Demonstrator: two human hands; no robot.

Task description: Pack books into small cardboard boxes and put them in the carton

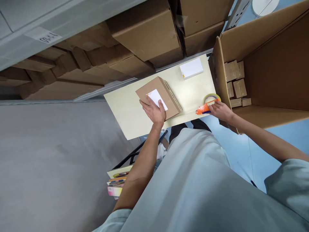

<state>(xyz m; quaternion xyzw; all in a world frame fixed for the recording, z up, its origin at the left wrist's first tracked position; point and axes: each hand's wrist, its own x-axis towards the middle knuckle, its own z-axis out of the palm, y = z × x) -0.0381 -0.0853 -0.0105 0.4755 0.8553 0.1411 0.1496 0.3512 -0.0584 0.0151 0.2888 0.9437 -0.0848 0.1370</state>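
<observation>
My left hand (154, 110) lies with fingers spread on top of a brown cardboard box (154, 86) on the cream table (120, 109). Under its fingertips is a white label (158, 97) on the box's upper face. My right hand (220, 110) is wrapped round an orange tape dispenser (205, 108) at the table's right front edge. A roll of clear yellowish tape sits in that dispenser. Further back on the table rests a stack of white labels (191, 68), apart from both hands.
To the right stands a large open carton (270, 80) holding several small taped boxes (239, 87). A shelf (82, 93) packed with cardboard boxes (147, 32) runs behind the table. At the left is a grey wall (53, 161). Stationery (117, 182) lies on a lower surface by my left arm.
</observation>
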